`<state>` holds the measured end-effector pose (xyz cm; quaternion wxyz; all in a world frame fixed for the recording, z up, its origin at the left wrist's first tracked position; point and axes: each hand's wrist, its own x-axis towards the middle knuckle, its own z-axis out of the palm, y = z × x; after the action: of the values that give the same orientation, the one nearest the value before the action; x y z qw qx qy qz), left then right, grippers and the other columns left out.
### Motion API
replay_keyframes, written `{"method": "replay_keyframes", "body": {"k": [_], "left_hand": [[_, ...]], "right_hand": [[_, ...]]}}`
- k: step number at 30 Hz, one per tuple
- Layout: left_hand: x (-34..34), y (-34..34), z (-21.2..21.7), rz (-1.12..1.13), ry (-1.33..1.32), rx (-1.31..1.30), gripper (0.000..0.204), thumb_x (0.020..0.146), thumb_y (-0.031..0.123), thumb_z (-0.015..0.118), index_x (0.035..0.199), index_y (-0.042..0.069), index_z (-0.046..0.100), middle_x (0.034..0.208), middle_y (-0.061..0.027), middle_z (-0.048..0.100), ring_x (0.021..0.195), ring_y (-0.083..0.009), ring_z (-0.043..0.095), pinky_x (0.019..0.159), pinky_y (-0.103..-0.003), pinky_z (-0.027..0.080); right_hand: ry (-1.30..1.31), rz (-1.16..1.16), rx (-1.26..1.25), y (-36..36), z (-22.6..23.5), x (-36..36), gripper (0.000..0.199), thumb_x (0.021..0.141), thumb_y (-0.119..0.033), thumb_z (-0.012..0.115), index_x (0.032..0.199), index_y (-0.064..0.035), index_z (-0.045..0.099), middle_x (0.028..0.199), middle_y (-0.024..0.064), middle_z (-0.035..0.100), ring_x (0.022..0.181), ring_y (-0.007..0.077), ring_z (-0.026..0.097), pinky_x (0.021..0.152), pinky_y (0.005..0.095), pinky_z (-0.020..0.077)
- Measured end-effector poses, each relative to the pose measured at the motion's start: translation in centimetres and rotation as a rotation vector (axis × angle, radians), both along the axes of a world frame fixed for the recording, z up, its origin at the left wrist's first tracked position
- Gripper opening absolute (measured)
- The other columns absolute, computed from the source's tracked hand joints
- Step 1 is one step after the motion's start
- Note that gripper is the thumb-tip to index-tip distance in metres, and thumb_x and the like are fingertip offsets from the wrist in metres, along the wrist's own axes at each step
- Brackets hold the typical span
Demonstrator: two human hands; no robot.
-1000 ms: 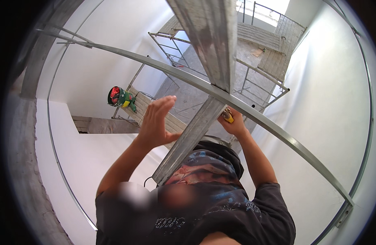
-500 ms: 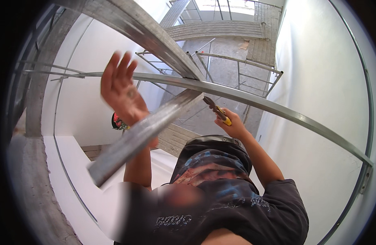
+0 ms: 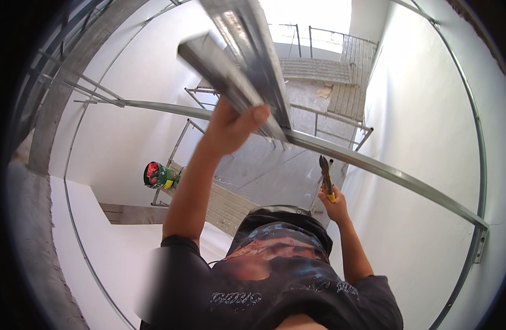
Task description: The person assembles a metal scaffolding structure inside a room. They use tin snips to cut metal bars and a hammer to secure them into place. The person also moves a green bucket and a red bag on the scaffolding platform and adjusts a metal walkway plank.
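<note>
The fingers of the left hand [image 3: 231,129] are wrapped around a short metal channel [image 3: 225,77], which is held raised against a longer metal stud [image 3: 258,60] overhead. The fingers of the right hand [image 3: 332,206] are closed on yellow-handled snips [image 3: 325,179], pointed upward just below a long horizontal metal track [image 3: 385,170]. Farther below, scaffold planks [image 3: 225,206] and a green and red tool [image 3: 159,176] are seen between white walls [image 3: 429,110].
</note>
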<state>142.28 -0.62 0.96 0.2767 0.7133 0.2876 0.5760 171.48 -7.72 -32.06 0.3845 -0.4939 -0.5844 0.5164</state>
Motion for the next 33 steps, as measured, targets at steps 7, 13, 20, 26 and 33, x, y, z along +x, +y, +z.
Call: {"method": "replay_keyframes", "body": {"k": [7, 13, 20, 26, 33], "left_hand": [[5.6, -1.1, 1.1, 0.219, -0.23, 0.134, 0.087, 0.082, 0.013, 0.084, 0.145, -0.004, 0.027, 0.111, -0.0183, 0.066, 0.094, -0.0247, 0.072, 0.086, -0.037, 0.06], [7.2, -2.0, 1.9, 0.589, 0.02, 0.093, 0.064, 0.083, 0.012, 0.08, 0.128, 0.0, 0.036, 0.093, -0.0124, 0.066, 0.081, -0.0202, 0.07, 0.07, -0.029, 0.055], [7.8, -1.4, 2.0, 0.595, 0.01, 0.155, 0.068, 0.084, 0.008, 0.077, 0.132, 0.002, 0.029, 0.092, -0.0152, 0.066, 0.075, -0.023, 0.071, 0.069, -0.033, 0.056], [6.4, -2.1, 0.0, 0.344, -0.167, 0.136, 0.099, 0.078, 0.022, 0.088, 0.147, 0.001, 0.021, 0.12, -0.0181, 0.056, 0.109, -0.0265, 0.06, 0.094, -0.04, 0.047], [1.6, -11.7, -12.9, 0.769, -0.123, 0.099, 0.081, 0.091, 0.016, 0.071, 0.151, -0.003, 0.021, 0.149, -0.022, 0.033, 0.142, -0.0331, 0.034, 0.118, -0.048, 0.026]], "right_hand": [[0.02, -0.045, 0.004, -1.9, -0.4, 1.8, 0.029, 0.096, -0.023, 0.071, 0.113, -0.0008, 0.062, 0.089, 0.002, 0.064, 0.083, 0.0105, 0.062, 0.077, 0.0268, 0.0509], [0.001, -0.167, -0.085, -4.1, -0.7, 5.4, 0.028, 0.095, -0.025, 0.072, 0.109, -0.0024, 0.064, 0.088, 0.0027, 0.066, 0.081, 0.0109, 0.061, 0.076, 0.0282, 0.0501], [-0.013, -0.171, -0.102, -3.9, 0.4, 5.8, 0.027, 0.094, -0.023, 0.073, 0.11, -0.0033, 0.064, 0.086, 0.0018, 0.064, 0.078, 0.0106, 0.06, 0.074, 0.0275, 0.05], [-0.042, 0.069, -0.096, -3.7, 1.2, 3.0, 0.026, 0.092, -0.016, 0.07, 0.112, -0.0016, 0.061, 0.082, 0.0018, 0.064, 0.072, 0.0096, 0.059, 0.065, 0.0255, 0.0484], [-0.024, 0.289, -0.14, -3.6, 7.9, -5.1, 0.026, 0.091, -0.011, 0.069, 0.114, -0.003, 0.06, 0.094, 0.0037, 0.065, 0.082, 0.014, 0.062, 0.075, 0.0294, 0.0515]]}}
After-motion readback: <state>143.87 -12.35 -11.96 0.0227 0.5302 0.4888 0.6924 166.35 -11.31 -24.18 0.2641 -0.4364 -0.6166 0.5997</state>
